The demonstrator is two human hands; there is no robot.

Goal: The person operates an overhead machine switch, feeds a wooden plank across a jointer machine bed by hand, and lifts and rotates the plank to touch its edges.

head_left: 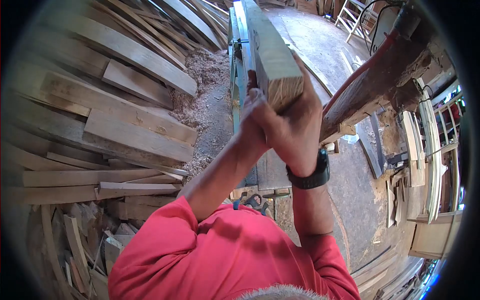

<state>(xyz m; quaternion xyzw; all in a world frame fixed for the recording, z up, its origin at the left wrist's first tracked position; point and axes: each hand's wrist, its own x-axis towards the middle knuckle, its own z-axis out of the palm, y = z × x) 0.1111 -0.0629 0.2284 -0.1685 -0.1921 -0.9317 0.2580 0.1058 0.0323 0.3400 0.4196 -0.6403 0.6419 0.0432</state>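
Observation:
A thick wooden beam [275, 55] stretches away from me, its sawn end facing me at chest height. My right hand [295, 127] wraps round the near end from below, fingers up along its right side and a dark watch on the wrist. Closed on the beam's left side is my left hand [256, 107], partly hidden behind the right one. Beneath and left of the beam shows a pale green machine or bench frame [235, 75]. The beam's far end runs out of the top of the view.
Stacked boards [135, 125] fill the left side, with wood shavings [207, 75] on the floor beside them. A heavy timber post [375, 90] with a red hose slants in from the right. More boards [432, 160] stand at the far right, and a wooden frame [352, 20] stands behind.

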